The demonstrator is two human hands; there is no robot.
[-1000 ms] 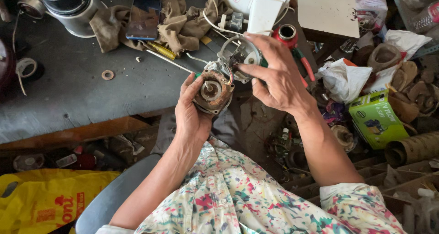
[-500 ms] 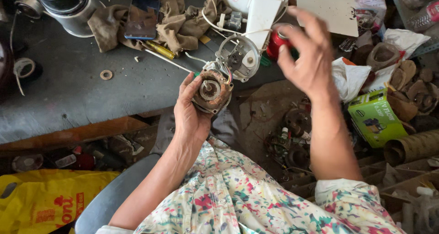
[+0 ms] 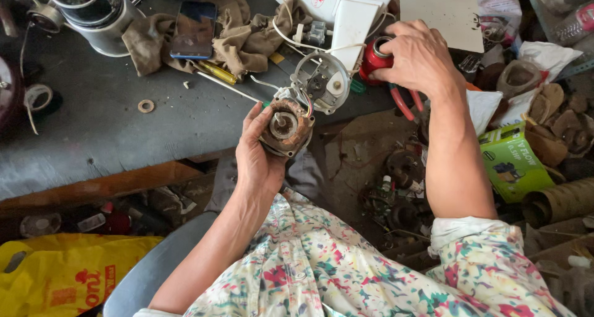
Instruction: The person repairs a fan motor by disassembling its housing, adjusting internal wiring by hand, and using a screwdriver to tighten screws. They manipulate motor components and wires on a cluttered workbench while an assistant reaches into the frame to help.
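Cluttered grey counter fills the upper view. Left hand grips a small copper-wound motor just off its edge, wires joining a round grey cover. Right hand closes around a red can. Farther right lies a green box; lower left, a yellow bag.
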